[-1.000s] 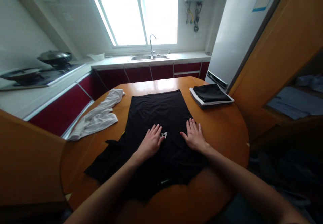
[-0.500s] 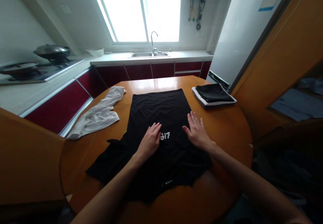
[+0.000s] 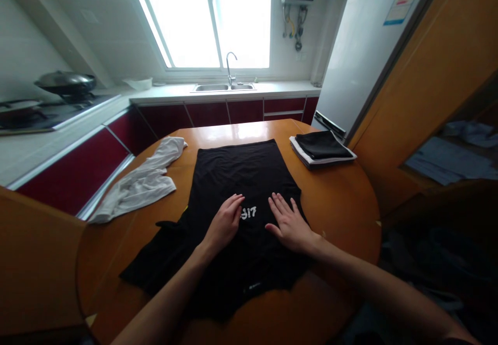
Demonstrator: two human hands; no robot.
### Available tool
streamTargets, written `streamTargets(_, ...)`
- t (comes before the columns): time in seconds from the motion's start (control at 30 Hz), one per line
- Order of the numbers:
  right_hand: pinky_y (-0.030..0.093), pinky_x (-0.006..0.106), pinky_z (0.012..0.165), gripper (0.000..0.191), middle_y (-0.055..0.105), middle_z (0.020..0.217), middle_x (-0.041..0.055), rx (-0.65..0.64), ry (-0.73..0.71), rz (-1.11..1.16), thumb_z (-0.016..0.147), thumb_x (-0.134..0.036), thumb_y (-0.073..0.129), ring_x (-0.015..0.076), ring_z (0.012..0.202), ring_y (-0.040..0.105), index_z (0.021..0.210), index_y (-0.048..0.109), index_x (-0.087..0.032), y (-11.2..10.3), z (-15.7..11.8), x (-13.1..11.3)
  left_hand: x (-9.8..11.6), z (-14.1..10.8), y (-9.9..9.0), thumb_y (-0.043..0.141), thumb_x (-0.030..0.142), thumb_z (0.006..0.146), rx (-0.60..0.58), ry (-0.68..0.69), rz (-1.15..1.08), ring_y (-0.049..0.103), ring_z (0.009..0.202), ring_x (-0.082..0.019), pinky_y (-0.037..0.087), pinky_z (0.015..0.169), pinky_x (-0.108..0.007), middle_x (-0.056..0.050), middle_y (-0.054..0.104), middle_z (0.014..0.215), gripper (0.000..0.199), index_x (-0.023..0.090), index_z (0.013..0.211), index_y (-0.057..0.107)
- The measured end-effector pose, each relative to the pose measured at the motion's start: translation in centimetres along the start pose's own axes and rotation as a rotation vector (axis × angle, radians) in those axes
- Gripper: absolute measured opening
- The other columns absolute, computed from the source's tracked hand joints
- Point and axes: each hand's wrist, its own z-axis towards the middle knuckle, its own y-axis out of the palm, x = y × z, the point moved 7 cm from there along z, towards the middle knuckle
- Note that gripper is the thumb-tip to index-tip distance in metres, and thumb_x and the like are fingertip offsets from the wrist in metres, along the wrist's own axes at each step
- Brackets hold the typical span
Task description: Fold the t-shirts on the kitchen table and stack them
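A black T-shirt (image 3: 237,171) lies spread on the wooden table (image 3: 338,199), its hem toward the window and its neck toward me. White lettering shows on its middle, partly covered by my left hand (image 3: 224,220). That hand rests on the cloth with its fingers stretched out and close together. To the right of the lettering, my right hand (image 3: 288,223) lies flat on the shirt, fingers spread. Neither hand grips anything. One sleeve reaches out to the left; the right sleeve is mostly hidden by my right hand and forearm.
A crumpled white garment (image 3: 143,184) lies at the table's left edge. Folded black and white clothes (image 3: 322,148) are stacked at the back right. Beyond stand a counter with a sink (image 3: 212,87), a stove with a wok (image 3: 66,83) and a fridge (image 3: 350,59).
My right hand has moved inward from the shirt's right edge, toward the lettering. My left hand stays about the same place on the cloth. The whole view has shifted slightly.
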Motion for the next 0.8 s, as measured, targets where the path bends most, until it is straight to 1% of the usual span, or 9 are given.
streamTargets(0.13,0.003,0.06,0.122,0.083,0.006,0.167,0.0125,-0.053,-0.056,-0.013,0.099,-0.066,0.029,0.0286,0.155,0.003,0.162,0.014,-0.015,1.6,-0.7,-0.7,0.0,0.0,-0.1,0.04,0.032,0.1,-0.004,0.01,0.011,0.053,0.134,-0.023,0.039,0.118,-0.047,-0.01,0.06,0.14,0.04,0.02,0.129,0.064)
streamTargets(0.23,0.002,0.059,0.122,0.082,0.003,0.167,0.0122,-0.034,-0.073,-0.009,0.099,-0.066,0.027,0.0267,0.155,0.001,0.162,0.012,-0.016,1.4,-0.8,-1.1,-0.3,0.0,0.1,0.04,0.031,0.1,-0.003,0.009,0.007,0.053,0.134,-0.023,0.039,0.118,-0.046,-0.01,0.061,0.14,0.039,0.019,0.128,0.064)
streamTargets(0.37,0.001,0.06,0.122,0.082,0.004,0.167,0.012,-0.077,-0.119,-0.001,0.098,-0.067,0.031,0.0266,0.155,0.001,0.161,0.017,-0.017,1.7,-0.9,-1.7,-0.5,-0.1,0.8,0.04,0.03,0.1,-0.015,0.009,0.002,0.052,0.135,-0.023,0.039,0.117,-0.047,-0.009,0.06,0.14,0.038,0.02,0.129,0.064)
streamTargets(0.47,0.005,0.06,0.122,0.08,0.005,0.167,0.0119,-0.072,-0.105,0.016,0.099,-0.066,0.031,0.0274,0.155,0.004,0.161,0.018,-0.017,1.6,-1.0,-1.7,0.3,0.0,-0.2,0.042,0.029,0.099,-0.072,0.034,-0.02,0.054,0.133,-0.023,0.041,0.117,-0.045,-0.009,0.061,0.14,0.038,0.021,0.129,0.065)
streamTargets(0.53,0.008,0.06,0.122,0.077,0.006,0.168,0.0114,-0.032,-0.094,0.031,0.1,-0.063,0.029,0.0269,0.155,0.005,0.161,0.018,-0.018,0.9,-0.9,-1.7,1.2,0.1,-2.3,0.045,0.031,0.099,-0.141,0.069,-0.061,0.056,0.131,-0.023,0.042,0.116,-0.042,-0.008,0.061,0.14,0.04,0.022,0.133,0.063)
streamTargets(0.6,0.01,0.06,0.122,0.073,0.008,0.168,0.0113,0.027,-0.083,0.045,0.102,-0.06,0.027,0.0266,0.155,0.007,0.161,0.019,-0.018,-0.3,-0.7,-1.6,1.4,0.1,-5.8,0.048,0.036,0.098,-0.164,0.057,-0.094,0.057,0.13,-0.024,0.044,0.113,-0.04,-0.006,0.062,0.14,0.042,0.023,0.137,0.06)
streamTargets(0.63,0.012,0.06,0.121,0.071,0.01,0.168,0.0117,0.055,-0.078,0.053,0.103,-0.058,0.027,0.0266,0.155,0.008,0.161,0.02,-0.019,-0.9,-0.4,-1.5,0.9,0.0,-7.9,0.049,0.038,0.098,-0.139,0.018,-0.1,0.058,0.129,-0.024,0.046,0.111,-0.039,-0.006,0.062,0.14,0.044,0.023,0.138,0.059)
streamTargets(0.73,0.017,0.06,0.12,0.066,0.015,0.167,0.0139,0.107,-0.063,0.085,0.104,-0.055,0.028,0.0283,0.155,0.011,0.159,0.028,-0.018,-2.2,0.5,-1.6,-2.8,-1.8,-13.9,0.05,0.042,0.096,0.028,-0.197,-0.022,0.061,0.123,-0.027,0.05,0.105,-0.04,-0.009,0.063,0.139,0.048,0.019,0.137,0.059)
streamTargets(0.8,0.02,0.06,0.12,0.065,0.016,0.167,0.015,0.115,-0.064,0.114,0.103,-0.054,0.028,0.0295,0.154,0.012,0.157,0.033,-0.017,-2.7,1.2,-2.0,-6.2,-4.7,-16.7,0.052,0.039,0.094,0.148,-0.365,0.131,0.063,0.121,-0.028,0.049,0.105,-0.041,-0.012,0.064,0.136,0.047,0.016,0.133,0.061)
